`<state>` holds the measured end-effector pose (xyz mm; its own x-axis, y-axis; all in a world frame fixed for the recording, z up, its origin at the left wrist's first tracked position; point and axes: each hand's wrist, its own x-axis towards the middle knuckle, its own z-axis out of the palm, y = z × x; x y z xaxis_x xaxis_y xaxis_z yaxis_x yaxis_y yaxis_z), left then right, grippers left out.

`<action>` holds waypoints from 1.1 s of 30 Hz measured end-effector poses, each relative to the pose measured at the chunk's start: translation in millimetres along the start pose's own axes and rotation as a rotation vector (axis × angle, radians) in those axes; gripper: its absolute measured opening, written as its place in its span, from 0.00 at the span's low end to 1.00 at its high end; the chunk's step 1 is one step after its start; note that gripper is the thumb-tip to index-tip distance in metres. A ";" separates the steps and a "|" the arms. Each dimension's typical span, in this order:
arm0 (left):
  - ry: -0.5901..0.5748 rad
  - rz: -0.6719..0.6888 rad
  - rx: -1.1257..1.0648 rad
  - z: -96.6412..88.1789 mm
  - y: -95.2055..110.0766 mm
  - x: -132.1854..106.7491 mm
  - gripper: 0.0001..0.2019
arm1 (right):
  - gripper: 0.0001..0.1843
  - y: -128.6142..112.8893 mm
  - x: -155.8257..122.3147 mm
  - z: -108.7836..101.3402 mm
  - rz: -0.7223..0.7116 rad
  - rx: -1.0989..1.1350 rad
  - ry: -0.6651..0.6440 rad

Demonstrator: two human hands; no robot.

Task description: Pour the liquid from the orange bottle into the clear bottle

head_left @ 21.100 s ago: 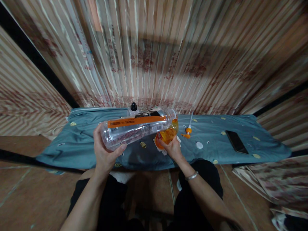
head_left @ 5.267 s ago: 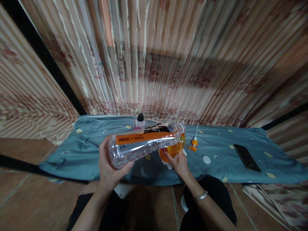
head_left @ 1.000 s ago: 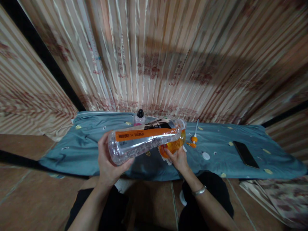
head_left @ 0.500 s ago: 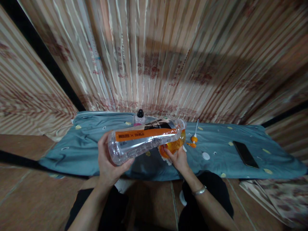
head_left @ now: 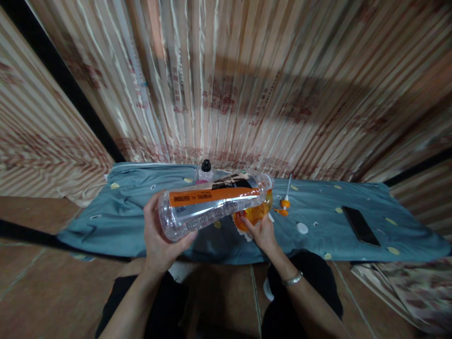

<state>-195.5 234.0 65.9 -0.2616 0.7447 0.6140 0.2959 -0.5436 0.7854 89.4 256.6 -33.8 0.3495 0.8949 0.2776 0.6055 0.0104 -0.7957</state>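
Note:
My left hand (head_left: 160, 242) is closed around the base of a clear plastic bottle (head_left: 212, 205) with an orange, black and silver label. The bottle lies tilted almost level, its uncapped-looking neck pointing right, over a yellow-orange see-through bottle (head_left: 252, 217). Gripped by my right hand (head_left: 263, 234), that orange bottle is partly hidden behind the clear one; where the two mouths meet cannot be made out. An orange pump head with a white tube (head_left: 285, 203) lies on the cloth to the right. Near it is a white round disc (head_left: 302, 228).
A teal patterned cloth (head_left: 120, 207) covers the low surface before me. A small black-capped bottle (head_left: 205, 172) stands at the back, and a dark phone (head_left: 360, 226) lies at the right. Behind hangs a striped curtain (head_left: 226, 94); black poles (head_left: 70, 89) flank it.
Hardly anything differs. Both hands hold the two bottles in nearly the same place and tilt.

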 end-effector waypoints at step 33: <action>0.009 0.075 0.015 0.1 -5.0 0.0 0.41 | 0.44 -1.3 -0.2 -0.8 0.005 0.030 -0.001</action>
<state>-196.8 236.7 62.0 -0.2460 0.6985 0.6720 0.3284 -0.5922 0.7358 89.2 256.1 -32.4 0.3520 0.8954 0.2728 0.5817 0.0191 -0.8132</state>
